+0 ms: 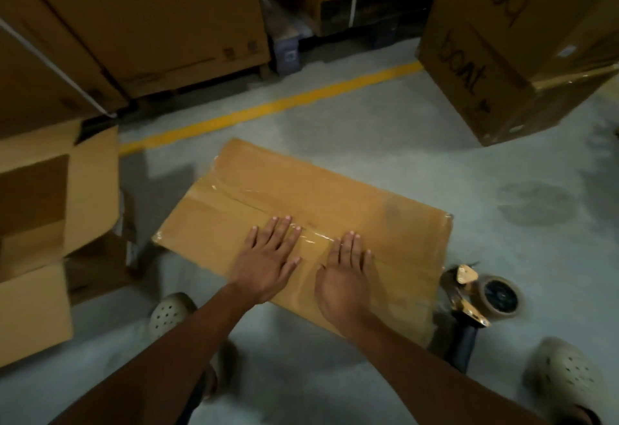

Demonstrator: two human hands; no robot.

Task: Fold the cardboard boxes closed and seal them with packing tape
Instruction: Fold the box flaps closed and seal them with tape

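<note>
Cardboard box (335, 190) lies on the grey floor (368, 130) in the middle of the scene, turned at a slant, with its near edge just in front of the person's feet. Its top flaps are folded down flat and meet along a centre seam. A strip of clear packing tape (313, 239) runs along that seam, glossy and slightly wrinkled, from the left end toward the middle.

Both hands press flat on the near part of the lid. The left hand (268, 257) rests palm down with its fingers (284, 227) straight and a little spread, the tips lying on the tape. The right hand (345, 274) lies just beside it, palm down, fingers (351, 240) straight and close together, also reaching the seam. Neither hand holds anything.

A tape dispenser (479, 297) with a brown roll lies on the floor, touching or just beside the box's near right corner. A pale perforated clog (170, 310) shows near left of the box, and another (569, 371) near right.

To the left stand open cartons (57, 190) with raised flaps. A yellow floor line (268, 106) runs beyond the box. Far left are tall stacked cartons (134, 22), and far right a large carton (502, 56) printed with "boat".
</note>
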